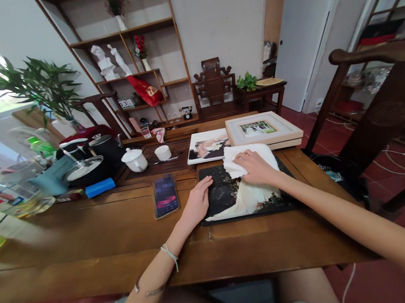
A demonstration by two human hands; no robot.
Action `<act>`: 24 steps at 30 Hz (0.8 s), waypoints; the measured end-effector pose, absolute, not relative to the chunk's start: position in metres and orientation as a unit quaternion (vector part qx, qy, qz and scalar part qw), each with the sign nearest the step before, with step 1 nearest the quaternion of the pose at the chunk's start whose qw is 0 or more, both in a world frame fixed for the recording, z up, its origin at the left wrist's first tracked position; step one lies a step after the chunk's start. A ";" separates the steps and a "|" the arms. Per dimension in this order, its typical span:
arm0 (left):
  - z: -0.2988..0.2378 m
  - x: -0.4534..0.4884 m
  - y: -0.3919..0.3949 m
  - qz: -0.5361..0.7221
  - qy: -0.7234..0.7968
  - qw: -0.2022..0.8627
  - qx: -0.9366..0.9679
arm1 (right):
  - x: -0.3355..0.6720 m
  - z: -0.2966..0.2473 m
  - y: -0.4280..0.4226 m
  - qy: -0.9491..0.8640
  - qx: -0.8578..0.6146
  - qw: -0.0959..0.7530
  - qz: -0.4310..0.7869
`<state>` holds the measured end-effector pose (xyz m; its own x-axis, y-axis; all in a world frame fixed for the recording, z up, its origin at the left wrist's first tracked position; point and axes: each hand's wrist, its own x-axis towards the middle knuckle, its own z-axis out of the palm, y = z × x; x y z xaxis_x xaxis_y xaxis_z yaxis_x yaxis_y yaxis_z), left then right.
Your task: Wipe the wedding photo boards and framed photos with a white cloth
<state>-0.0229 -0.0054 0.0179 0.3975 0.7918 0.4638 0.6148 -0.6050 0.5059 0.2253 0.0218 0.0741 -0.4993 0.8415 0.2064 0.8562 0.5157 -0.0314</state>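
A dark photo panel [230, 196] showing a white gown lies flat on the wooden table in front of me. On its upper part is a folded white cloth [265, 153]. My right hand [255, 167] presses down on this cloth, its fingers bent over the fabric. At the panel's left edge rests my left hand [198, 202], fingers stretched out and holding nothing. Just left of that hand is a phone [165, 195] with its screen lit. Part of the panel's picture is hidden by the cloth and my right hand.
Behind the panel lie a white-edged photo board [209, 154] and stacked pale frames [289, 132]. A lidded white cup [134, 160], a small white bowl [162, 153], a blue box [99, 187] and several bottles stand leftward. A wooden chair [378, 105] is at right.
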 end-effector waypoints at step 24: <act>0.024 -0.019 -0.009 0.353 0.422 0.137 0.824 | 0.178 0.067 -0.004 -0.878 -0.474 0.071 0.012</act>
